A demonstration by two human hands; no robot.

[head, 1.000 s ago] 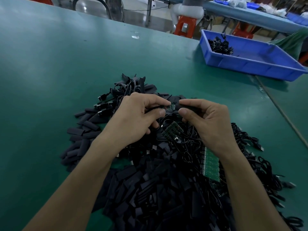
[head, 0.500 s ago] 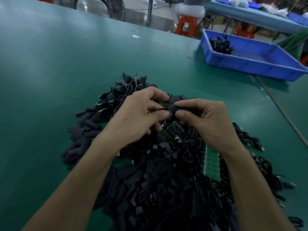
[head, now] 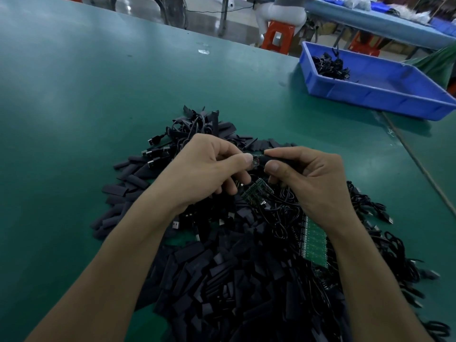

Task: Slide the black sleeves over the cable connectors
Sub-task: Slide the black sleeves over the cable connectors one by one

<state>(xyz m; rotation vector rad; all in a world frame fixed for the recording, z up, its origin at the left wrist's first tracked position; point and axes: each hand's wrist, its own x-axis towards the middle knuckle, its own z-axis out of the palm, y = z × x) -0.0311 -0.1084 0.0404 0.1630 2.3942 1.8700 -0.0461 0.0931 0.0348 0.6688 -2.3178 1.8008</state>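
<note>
Over a heap of flat black sleeves [head: 222, 275] and tangled black cables [head: 385, 243], my two hands meet fingertip to fingertip. My left hand [head: 207, 171] pinches a small cable connector [head: 255, 163] between thumb and forefinger. My right hand [head: 308, 178] pinches a black sleeve [head: 272, 157] whose open end sits against that connector. A short bit of the connector's board shows between the fingertips. Green circuit boards [head: 314, 239] lie in the pile under my right wrist.
A blue plastic bin [head: 394, 95] holding several black cables stands at the far right of the green table [head: 86, 99]. Loose sleeves [head: 128, 174] spread left of the pile. Orange stools [head: 277, 37] and another bench stand beyond the table's far edge.
Both hands stay pinched together over the pile. The sleeve in my right hand has slipped back slightly, so a bit of the connector shows again. The camera has tilted a little.
</note>
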